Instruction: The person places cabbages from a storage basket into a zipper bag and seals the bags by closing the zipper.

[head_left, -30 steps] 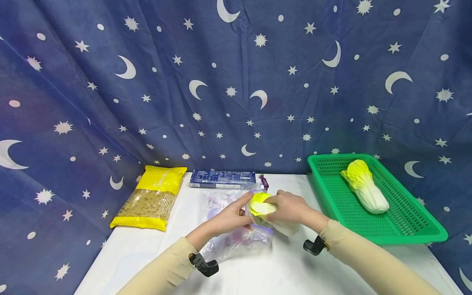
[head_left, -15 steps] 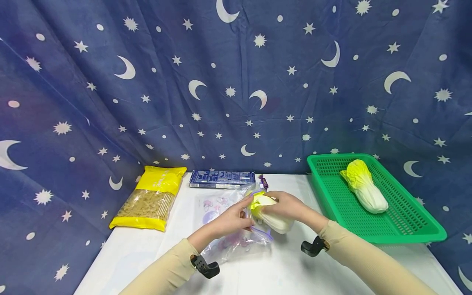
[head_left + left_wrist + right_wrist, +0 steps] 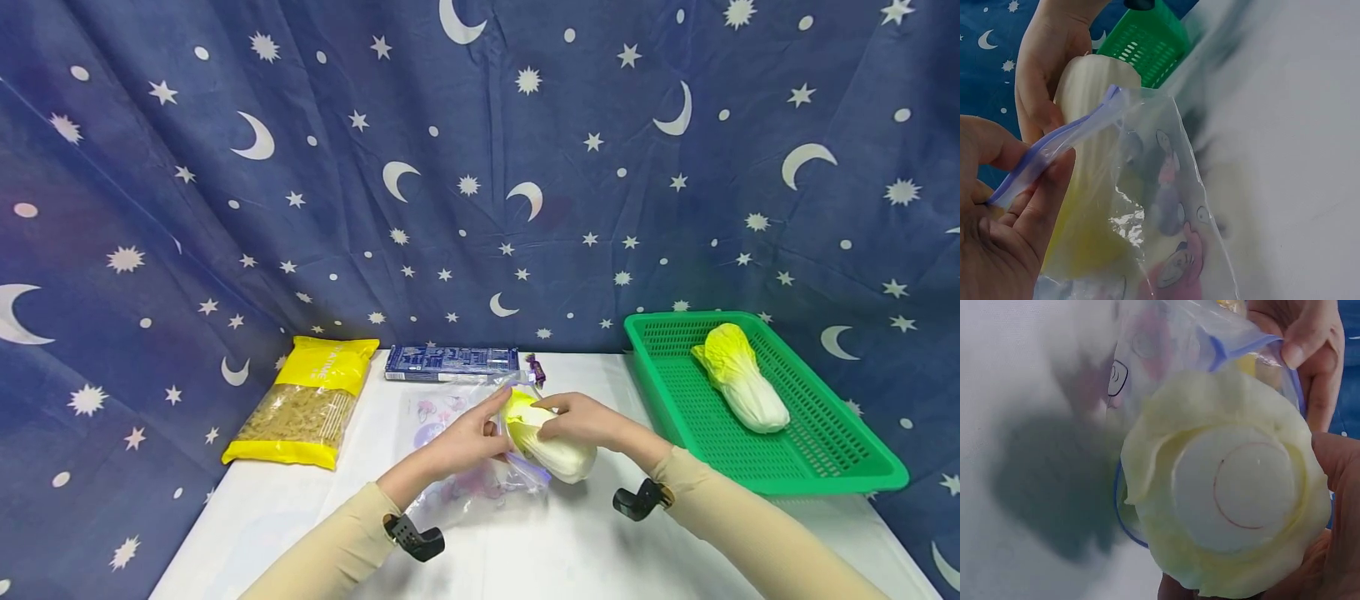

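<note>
My left hand pinches the purple zip edge of a clear printed zip bag, holding its mouth open toward the right. A napa cabbage is in my right hand, its yellow leafy end inside the bag's mouth and its white base outside. Through the clear plastic in the left wrist view, the yellow leaves show. The right wrist view looks straight at the cabbage's round base, with my right fingers curled around its side and part of the bag hidden behind it.
A green basket at the right holds a second napa cabbage. On the left stands a yellow pasta bag. Behind the zip bag lie a flat blue package and a small purple-wrapped candy.
The cabbage's base has swung into clearer view, and its leafy end has shifted slightly left into the bag's mouth. My right fingers sit differently on it; my left hand keeps its grip.
</note>
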Demonstrator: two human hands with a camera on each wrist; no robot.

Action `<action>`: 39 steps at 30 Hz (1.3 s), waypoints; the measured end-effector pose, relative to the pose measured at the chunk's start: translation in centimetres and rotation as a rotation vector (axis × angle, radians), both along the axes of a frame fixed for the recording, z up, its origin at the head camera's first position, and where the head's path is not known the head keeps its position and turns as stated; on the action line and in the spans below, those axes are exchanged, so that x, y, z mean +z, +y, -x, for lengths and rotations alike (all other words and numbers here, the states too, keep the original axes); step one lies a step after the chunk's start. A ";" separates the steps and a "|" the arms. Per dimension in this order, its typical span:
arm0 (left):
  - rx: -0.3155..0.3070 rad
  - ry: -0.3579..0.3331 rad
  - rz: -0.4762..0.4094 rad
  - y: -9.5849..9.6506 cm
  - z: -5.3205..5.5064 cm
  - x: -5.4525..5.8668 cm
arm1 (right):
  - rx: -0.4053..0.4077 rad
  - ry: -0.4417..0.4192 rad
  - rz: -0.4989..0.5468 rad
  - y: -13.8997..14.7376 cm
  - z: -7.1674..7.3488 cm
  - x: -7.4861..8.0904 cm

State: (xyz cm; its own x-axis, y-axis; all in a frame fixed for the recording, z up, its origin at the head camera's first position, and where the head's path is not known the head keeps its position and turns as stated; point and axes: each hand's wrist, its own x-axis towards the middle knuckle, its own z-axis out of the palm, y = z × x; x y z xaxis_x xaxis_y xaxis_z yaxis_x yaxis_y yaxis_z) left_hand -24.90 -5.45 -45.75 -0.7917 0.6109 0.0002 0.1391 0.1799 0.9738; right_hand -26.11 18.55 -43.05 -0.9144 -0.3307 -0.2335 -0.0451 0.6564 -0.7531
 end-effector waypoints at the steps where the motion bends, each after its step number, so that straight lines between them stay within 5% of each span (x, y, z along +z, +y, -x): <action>1: -0.005 0.003 -0.006 0.0 0.0 0.1 | 0.000 0.010 -0.017 -0.1 0.0 -0.1; 10: -0.038 -0.001 -0.011 0.2 -0.1 -0.3 | -0.064 -0.027 0.074 -0.1 0.6 -0.3; 19: -0.025 0.010 0.018 0.6 -0.6 -0.5 | -0.246 -0.221 0.264 0.6 1.4 -0.7; 27: -0.012 0.035 0.058 0.9 -0.7 -0.8 | -0.299 -0.382 0.490 0.7 1.9 -1.3; 39: 0.007 -0.029 0.013 1.0 -0.6 -0.9 | -0.393 -0.670 0.870 0.0 2.1 -3.0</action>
